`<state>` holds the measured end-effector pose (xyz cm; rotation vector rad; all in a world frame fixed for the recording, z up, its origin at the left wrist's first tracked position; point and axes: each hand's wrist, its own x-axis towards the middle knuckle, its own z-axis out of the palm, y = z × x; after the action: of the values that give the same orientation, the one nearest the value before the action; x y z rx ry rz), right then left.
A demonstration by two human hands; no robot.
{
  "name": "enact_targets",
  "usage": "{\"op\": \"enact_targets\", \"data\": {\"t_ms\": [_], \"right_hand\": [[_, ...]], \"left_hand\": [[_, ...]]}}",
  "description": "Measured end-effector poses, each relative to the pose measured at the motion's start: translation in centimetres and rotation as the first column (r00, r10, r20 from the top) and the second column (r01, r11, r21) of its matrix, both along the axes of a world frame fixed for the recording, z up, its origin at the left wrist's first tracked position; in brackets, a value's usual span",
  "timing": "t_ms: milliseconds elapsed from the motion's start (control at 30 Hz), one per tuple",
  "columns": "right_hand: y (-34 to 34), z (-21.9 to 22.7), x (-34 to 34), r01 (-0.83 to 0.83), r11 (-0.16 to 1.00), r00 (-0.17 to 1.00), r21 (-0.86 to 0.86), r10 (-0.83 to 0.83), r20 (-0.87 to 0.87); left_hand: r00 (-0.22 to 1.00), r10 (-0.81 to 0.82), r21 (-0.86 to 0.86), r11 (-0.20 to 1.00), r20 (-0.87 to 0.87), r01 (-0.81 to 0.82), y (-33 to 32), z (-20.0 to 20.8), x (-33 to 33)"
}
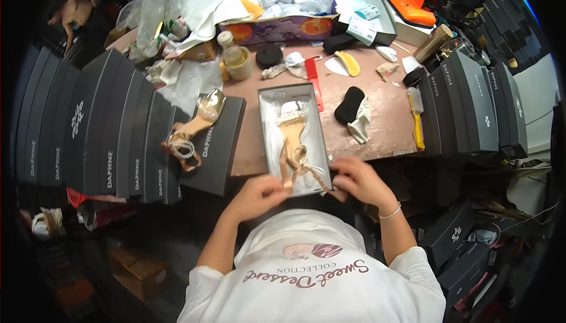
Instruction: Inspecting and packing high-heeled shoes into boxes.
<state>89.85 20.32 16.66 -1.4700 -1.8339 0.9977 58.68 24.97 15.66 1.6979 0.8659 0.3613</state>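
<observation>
A grey shoe box (263, 140) lies uncovered at the table's near edge. Inside, on white tissue paper, is a tan sandal (293, 134) with a sparkly toe band and a braided strap. My left hand (259, 197) is at the near left corner, its fingers closed on one end of the strap. At the near right corner, my right hand (358, 181) pinches the other strap end, which hangs over the box's rim. A second sandal (203, 116) with a shiny gold footbed rests on the dark box lid (221, 161) to the left.
Upright dark shoe boxes (97, 128) line the left, with more boxes (469, 105) on the right. Farther back are a red brush (312, 69), a capped bottle (237, 63), a black pad (351, 105), a yellow-handled brush (417, 116) and a purple carton (265, 33) of crumpled paper.
</observation>
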Motion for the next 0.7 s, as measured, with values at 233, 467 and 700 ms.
{"op": "enact_targets", "data": {"t_ms": [233, 467, 700], "right_hand": [[11.9, -10.1, 10.8, 0.594, 0.778, 0.774, 0.205, -0.622, 0.117], [13.4, -18.3, 13.0, 0.627, 0.771, 0.769, 0.113, -0.635, 0.071], [9.2, -11.1, 10.0, 0.564, 0.775, 0.553, -0.284, -0.61, -0.567]], "left_hand": [[0.792, 0.562, -0.18, 0.827, 0.238, -0.533, 3.0, -2.6, 4.2], [0.614, 0.785, -0.781, 0.431, 0.078, -0.451, 1.6, -4.7, 7.7], [0.646, 0.755, -0.697, 0.401, -0.115, -0.594, 0.0, -5.0, 8.6]]}}
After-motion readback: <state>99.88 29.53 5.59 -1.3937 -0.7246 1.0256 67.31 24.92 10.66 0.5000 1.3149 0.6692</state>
